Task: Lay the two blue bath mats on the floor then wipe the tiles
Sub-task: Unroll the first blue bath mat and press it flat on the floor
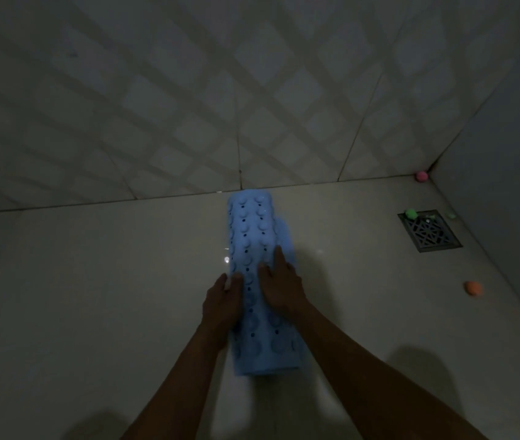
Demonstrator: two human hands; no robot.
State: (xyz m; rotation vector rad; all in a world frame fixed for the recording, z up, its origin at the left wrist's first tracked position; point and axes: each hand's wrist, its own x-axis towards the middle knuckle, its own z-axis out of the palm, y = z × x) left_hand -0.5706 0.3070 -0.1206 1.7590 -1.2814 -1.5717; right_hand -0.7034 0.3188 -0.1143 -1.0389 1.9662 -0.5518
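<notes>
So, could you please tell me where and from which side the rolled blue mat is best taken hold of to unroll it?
Probably the loose flap along the right side of the blue mat, taken from the right. The mat lies as a roll pointing at the wall, and that edge sticks out flat beside the right hand. The left hand could steady the roll.

The mat is light blue, patterned with rows of raised round bumps and lines of small dark holes. The floor is plain pale beige. The wall is off-white tile crossed by a diagonal lattice of grey bands. The drain is dark grey with a geometric grille. Small blobs lie near it: pink, green, orange.
</notes>
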